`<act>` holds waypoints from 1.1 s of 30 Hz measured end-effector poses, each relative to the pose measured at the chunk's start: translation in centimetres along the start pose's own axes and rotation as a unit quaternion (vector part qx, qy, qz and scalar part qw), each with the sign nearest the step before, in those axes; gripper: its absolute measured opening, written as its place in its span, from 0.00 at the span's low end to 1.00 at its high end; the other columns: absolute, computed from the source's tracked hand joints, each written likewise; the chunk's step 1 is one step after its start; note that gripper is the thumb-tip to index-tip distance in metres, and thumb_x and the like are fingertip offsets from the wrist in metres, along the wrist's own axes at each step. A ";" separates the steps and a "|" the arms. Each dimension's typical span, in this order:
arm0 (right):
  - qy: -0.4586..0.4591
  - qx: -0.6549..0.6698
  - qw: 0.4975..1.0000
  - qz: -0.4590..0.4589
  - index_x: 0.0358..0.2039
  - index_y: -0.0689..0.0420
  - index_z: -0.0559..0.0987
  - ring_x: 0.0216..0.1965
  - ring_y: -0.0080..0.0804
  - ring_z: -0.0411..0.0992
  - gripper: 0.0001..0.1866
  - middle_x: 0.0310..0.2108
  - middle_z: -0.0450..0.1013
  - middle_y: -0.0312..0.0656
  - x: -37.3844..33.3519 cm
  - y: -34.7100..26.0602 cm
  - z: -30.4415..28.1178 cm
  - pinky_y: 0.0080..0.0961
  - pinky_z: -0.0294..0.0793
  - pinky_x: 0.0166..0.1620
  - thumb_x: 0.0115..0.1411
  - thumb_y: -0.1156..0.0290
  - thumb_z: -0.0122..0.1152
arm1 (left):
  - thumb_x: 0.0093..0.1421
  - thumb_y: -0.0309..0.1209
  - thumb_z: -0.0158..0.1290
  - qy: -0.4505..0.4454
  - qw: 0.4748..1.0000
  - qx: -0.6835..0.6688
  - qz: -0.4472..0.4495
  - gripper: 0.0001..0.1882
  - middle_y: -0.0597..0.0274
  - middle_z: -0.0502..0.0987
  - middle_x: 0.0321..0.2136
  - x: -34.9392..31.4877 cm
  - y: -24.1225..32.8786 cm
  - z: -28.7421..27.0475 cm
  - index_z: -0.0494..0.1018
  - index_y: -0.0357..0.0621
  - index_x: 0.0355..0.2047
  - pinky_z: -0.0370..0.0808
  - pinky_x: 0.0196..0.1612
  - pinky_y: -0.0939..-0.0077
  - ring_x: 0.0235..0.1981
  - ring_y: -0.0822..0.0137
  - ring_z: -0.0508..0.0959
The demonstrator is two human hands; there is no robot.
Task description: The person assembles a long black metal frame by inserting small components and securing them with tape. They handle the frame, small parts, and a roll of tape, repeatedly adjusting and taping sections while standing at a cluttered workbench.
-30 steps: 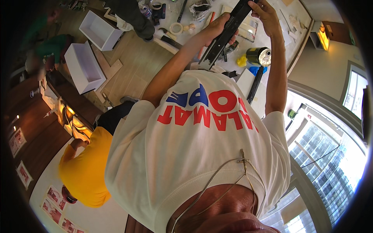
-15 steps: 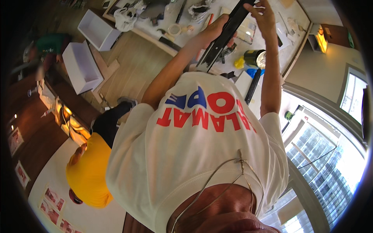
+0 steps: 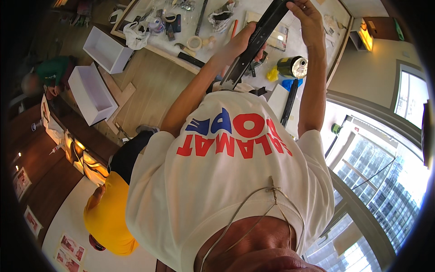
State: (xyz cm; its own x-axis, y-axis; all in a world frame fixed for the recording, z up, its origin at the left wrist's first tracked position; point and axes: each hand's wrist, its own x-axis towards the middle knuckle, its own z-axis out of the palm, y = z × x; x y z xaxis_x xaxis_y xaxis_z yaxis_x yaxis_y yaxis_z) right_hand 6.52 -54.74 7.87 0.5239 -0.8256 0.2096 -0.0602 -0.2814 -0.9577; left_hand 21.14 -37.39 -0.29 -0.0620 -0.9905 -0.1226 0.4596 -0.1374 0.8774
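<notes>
Both my arms reach forward over a cluttered worktable [image 3: 317, 54]. Between them I hold a long black metal rail [image 3: 253, 47], tilted, with its lower end near my white shirt. My left hand [image 3: 240, 43] grips the rail around its middle. My right hand [image 3: 308, 18] holds the rail's upper end near the top edge of the view. The rail's far tip is cut off by the frame.
On the table lie a tape roll [image 3: 195, 43], a dark tin can [image 3: 292, 66], a yellow cloth [image 3: 272, 75], a second black rail [image 3: 290, 102] and several tools. Two white open boxes [image 3: 93, 93] stand on the wood floor. A person in yellow [image 3: 108, 217] crouches at lower left; large windows lie at right.
Both hands keep hold of the rail, which has shifted slightly up in the view. The person in yellow has moved a little lower in the picture.
</notes>
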 end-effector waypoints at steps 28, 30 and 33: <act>0.015 -0.048 0.997 -0.055 0.49 0.63 0.80 0.41 0.21 0.73 0.13 0.39 0.78 0.34 1.5 1.5 0.2 0.21 0.73 0.49 0.67 0.71 0.63 | 0.75 0.53 0.24 -0.015 0.998 -0.005 -0.053 0.34 0.57 0.77 0.20 -0.7 -0.6 0.1 0.72 0.40 0.33 0.74 0.33 0.71 0.21 0.66 0.76; 0.012 -0.044 0.997 -0.058 0.49 0.63 0.80 0.41 0.21 0.73 0.13 0.39 0.78 0.34 1.2 2.1 0.1 0.21 0.73 0.49 0.67 0.72 0.63 | 0.75 0.53 0.23 -0.009 0.998 -0.009 -0.059 0.35 0.57 0.77 0.20 -0.6 -0.6 0.1 0.73 0.40 0.33 0.74 0.34 0.70 0.22 0.65 0.76; 0.009 -0.029 0.998 -0.060 0.49 0.63 0.80 0.41 0.21 0.73 0.12 0.39 0.78 0.35 1.1 3.1 0.0 0.20 0.73 0.48 0.67 0.73 0.62 | 0.75 0.53 0.22 -0.009 0.998 -0.009 -0.058 0.35 0.57 0.77 0.21 -0.2 -1.2 -0.3 0.73 0.40 0.33 0.74 0.35 0.70 0.22 0.66 0.76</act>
State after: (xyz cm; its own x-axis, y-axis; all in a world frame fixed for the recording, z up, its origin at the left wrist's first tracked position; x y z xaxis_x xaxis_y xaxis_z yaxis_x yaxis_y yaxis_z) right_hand 6.94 -56.52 5.14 0.5151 -0.7930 0.3252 -0.0471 -0.4051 -0.9131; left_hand 20.93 -36.99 -1.43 -0.1317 -0.9676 -0.2153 0.4634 -0.2521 0.8495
